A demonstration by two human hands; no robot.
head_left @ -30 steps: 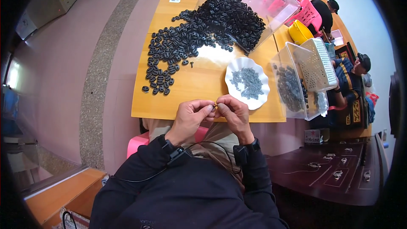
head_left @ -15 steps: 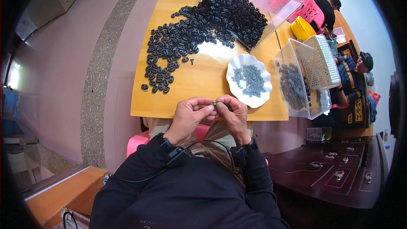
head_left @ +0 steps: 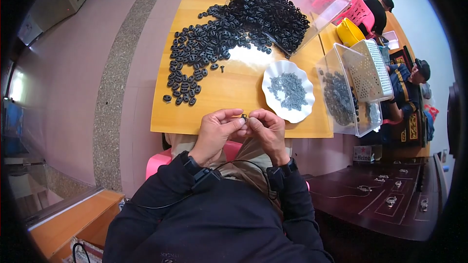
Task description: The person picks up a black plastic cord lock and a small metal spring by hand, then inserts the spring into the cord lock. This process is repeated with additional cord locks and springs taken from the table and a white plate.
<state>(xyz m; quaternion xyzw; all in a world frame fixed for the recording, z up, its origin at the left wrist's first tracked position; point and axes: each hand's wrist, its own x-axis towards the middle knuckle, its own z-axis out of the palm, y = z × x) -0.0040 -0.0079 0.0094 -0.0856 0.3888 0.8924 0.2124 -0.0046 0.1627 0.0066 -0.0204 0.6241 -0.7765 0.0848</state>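
Just above the table's near edge, my left hand [head_left: 212,134] pinches a small black two-hole plastic piece [head_left: 244,116] between thumb and fingertips. Close against it, my right hand [head_left: 271,134] has thumb and fingers pressed together; whatever is between them is too small to make out. Many matching black pieces [head_left: 195,44] lie spread over the table's left half, rising to a heap [head_left: 268,19] at the back. To the right of my hands stands a white wavy-rimmed plate [head_left: 267,87] with small grey screws [head_left: 290,90] on it.
A dark screw [head_left: 222,69] lies on the wooden table [head_left: 234,90]. A clear tub [head_left: 321,12] lies tipped behind the heap. At right stand a clear bin [head_left: 358,122] of black pieces, a white perforated basket [head_left: 375,70] and a yellow bowl [head_left: 350,33]. Other people sit beyond.
The black piece at my left fingertips shows more clearly now, standing slightly higher between the fingers. Both hands stay together in nearly the same place. The whole view has shifted slightly.
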